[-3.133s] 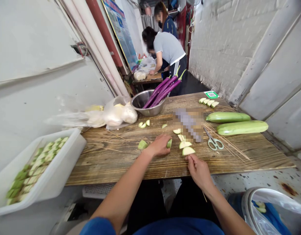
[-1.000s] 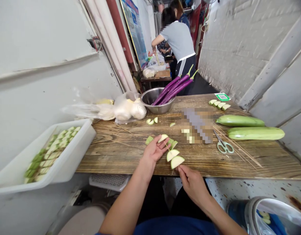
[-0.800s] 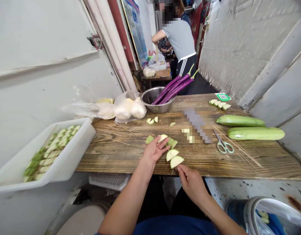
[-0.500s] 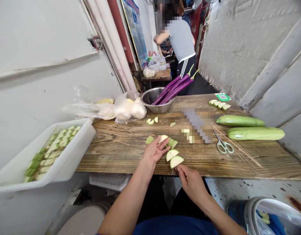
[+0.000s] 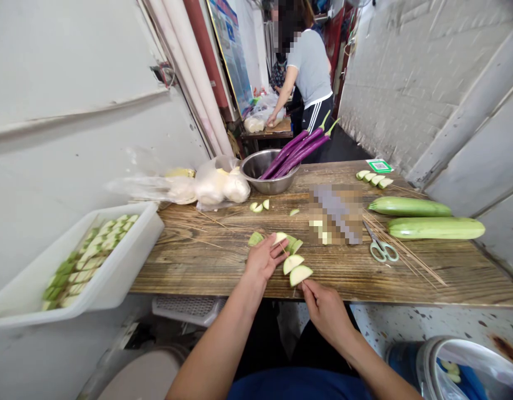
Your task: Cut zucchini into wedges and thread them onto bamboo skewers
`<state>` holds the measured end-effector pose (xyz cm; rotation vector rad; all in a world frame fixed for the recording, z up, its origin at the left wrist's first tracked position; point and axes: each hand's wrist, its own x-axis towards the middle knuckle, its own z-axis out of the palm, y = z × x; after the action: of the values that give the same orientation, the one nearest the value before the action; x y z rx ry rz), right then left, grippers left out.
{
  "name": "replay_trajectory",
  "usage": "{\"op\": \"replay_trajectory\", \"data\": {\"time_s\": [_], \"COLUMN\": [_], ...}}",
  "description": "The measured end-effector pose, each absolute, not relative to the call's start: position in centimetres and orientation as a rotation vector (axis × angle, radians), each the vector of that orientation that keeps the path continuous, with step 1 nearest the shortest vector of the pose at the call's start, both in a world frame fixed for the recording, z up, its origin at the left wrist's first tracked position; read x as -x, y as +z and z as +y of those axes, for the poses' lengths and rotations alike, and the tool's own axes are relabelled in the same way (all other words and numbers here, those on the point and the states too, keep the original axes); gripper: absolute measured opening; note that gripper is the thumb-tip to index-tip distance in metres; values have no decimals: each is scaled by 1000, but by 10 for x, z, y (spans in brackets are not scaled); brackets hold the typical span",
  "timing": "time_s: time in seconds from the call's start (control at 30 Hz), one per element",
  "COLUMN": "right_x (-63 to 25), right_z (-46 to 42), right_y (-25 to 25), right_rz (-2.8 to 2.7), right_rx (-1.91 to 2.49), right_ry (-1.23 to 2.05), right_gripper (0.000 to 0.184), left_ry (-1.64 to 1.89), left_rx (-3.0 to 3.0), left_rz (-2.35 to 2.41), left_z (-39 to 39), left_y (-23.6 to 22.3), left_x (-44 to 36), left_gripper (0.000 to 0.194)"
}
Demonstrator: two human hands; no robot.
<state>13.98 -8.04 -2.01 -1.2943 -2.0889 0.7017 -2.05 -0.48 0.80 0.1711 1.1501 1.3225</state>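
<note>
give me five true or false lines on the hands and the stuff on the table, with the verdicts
1. The left hand holds a cut slice. True.
2. The right hand grips the scissors. False: the right hand pinches a skewer; the scissors lie on the wooden table.
3. Purple eggplants stick out of the metal bowl. True.
4. The whole green squashes are in the metal bowl. False: both squashes lie on the table, right of the scissors.
5. The white tub contains cut green pieces. True.
</note>
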Motion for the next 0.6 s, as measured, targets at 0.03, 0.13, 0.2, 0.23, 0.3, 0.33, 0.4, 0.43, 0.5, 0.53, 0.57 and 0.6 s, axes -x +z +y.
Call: {"op": "replay_trajectory", "data": {"time_s": [0.03, 0.13, 0.2, 0.23, 0.3, 0.33, 0.4, 0.43, 0.5, 0.53, 0.57, 0.6], "right_x": [-140, -139, -138, -137, -135, -135, -134, -134, -134, -134, -134, -134], "right_z": [-81, -81, -81, -80, -81, -81, -82, -83, -84, -84, -84, -84], "right_y": [-20, -18, -17, -17, -18, -19, -21, -22, -25, -26, -26, -27], "right_rz": [-2091, -2095, -2092, -2089, -2088, -2088, -2092, -2094, -2097, -2097, -2096, -2093], "right_rx": [1292, 1296, 1304, 1307, 1309, 1310, 1305, 1300, 1282, 1274, 1267, 1261], "right_ry": [707, 710, 705, 700, 677, 658, 617, 597, 563, 548, 536, 526], "right_gripper": [31, 31, 30, 30, 30, 31, 31, 31, 32, 32, 32, 32], "left_ry": [1323, 1330, 1338, 1342, 1347, 1349, 1357, 1363, 1375, 1381, 1386, 1391], "left_rx": [-175, -178, -172, -166, -153, -145, -127, -119, -107, -106, -107, -110], "left_rz": [1152, 1165, 1167, 1166, 1162, 1162, 1162, 1161, 1157, 1155, 1152, 1149], "left_z": [-5, -6, -7, -7, -7, -7, -6, -6, -6, -6, -7, -7], "left_y": [7, 7, 7, 8, 8, 8, 9, 9, 10, 10, 10, 10], "left_x": [20, 19, 19, 18, 18, 17, 17, 16, 15, 15, 14, 13], "left_gripper": [4, 3, 3, 2, 2, 2, 3, 3, 4, 4, 4, 4]}}
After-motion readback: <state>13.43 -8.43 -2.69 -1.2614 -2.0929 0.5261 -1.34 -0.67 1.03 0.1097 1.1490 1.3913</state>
